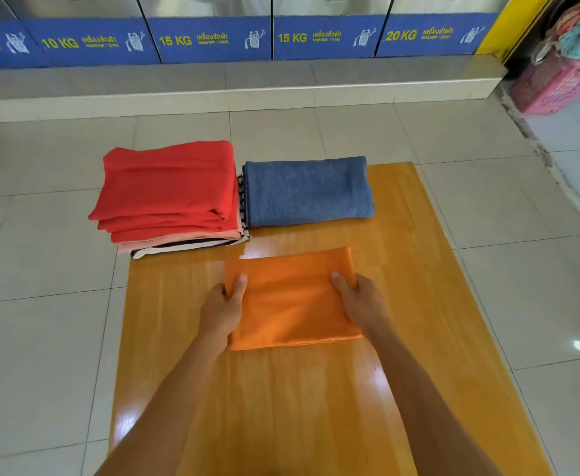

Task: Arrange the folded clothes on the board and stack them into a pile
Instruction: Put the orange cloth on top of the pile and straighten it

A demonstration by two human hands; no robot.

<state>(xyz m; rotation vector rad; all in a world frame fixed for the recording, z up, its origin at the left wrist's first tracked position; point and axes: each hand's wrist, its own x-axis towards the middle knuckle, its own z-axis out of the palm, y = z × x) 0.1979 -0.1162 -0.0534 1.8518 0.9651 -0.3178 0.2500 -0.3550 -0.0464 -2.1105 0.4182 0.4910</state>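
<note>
A folded orange cloth (290, 300) lies in the middle of the wooden board (281, 407). My left hand (221, 310) grips its left edge, thumb on top. My right hand (359, 302) grips its right edge the same way. At the board's far left corner stands a pile of folded clothes (170, 197), red pieces on top, a pink one and a black-and-white striped one beneath. A folded blue towel (307, 192) lies right beside that pile at the board's far edge.
The board rests on a pale tiled floor (41, 338). A raised step (230, 94) and a row of washing machines with blue labels (213, 39) run along the back. A pink laundry basket (559, 84) heaped with clothes stands at the far right.
</note>
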